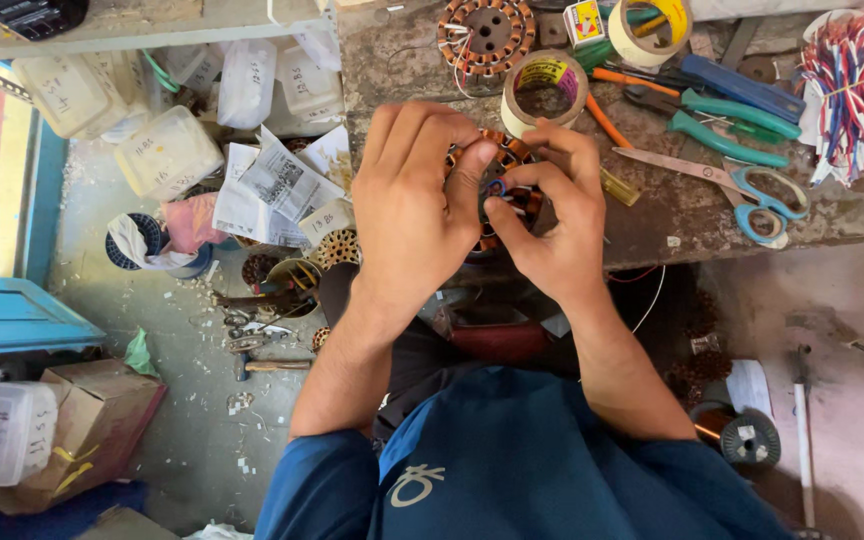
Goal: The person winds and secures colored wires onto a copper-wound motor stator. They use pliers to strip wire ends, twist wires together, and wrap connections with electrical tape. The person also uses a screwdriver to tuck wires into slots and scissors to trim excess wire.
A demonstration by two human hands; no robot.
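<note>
Hands together at the counter [672, 215] edge: left hand [414, 205] clasps the copper-wound stator [508, 152], right hand [552, 220] pinches a wire on it, tape roll [544, 88] just behind.

Tape roll [544, 90] just beyond the hands, scissors [742, 185] and pliers [722, 120] crowding right, bare bench [402, 60] left

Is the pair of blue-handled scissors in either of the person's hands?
No: the scissors lie on the workbench to the right, while the left hand and right hand both hold a copper-wound stator.
</note>
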